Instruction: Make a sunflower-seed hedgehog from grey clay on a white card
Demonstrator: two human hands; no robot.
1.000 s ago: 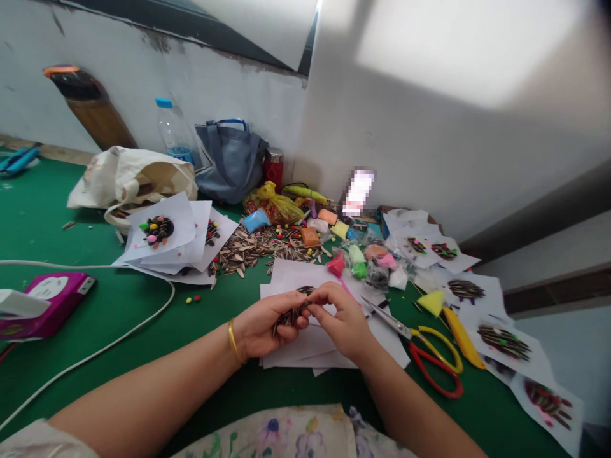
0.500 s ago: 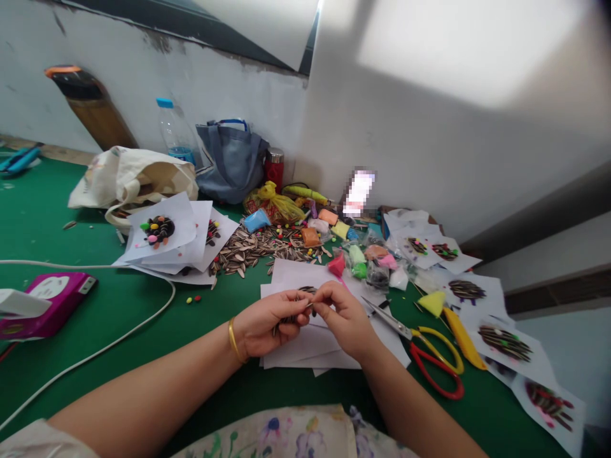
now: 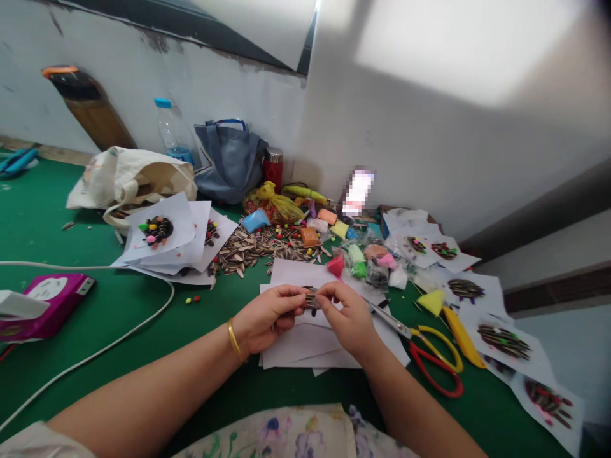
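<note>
My left hand [image 3: 272,315], with a gold bangle at the wrist, is closed; a bit of dark striped sunflower seed shows between its curled fingers. Its thumb and forefinger pinch at the left edge of a cluster of sunflower seeds [image 3: 310,298] over the white paper [image 3: 296,346]. From the other side, my right hand [image 3: 351,318] has its thumb and forefinger pressed together at the cluster's right edge. Whatever sits in that pinch is too small to make out. Both hands partly cover the cluster and the sheets.
A heap of loose sunflower seeds [image 3: 243,251] lies beyond the hands, beside small bags of coloured clay [image 3: 356,254]. Scissors [image 3: 429,356] and a yellow cutter [image 3: 463,337] rest at right. Seed pictures [image 3: 506,343] line the right edge; more sheets [image 3: 165,235] and a cable [image 3: 143,324] are left.
My hands have moved slightly apart from where their fingertips met. The seed cluster between them now shows more. My right fingertips have shifted a little to the right.
</note>
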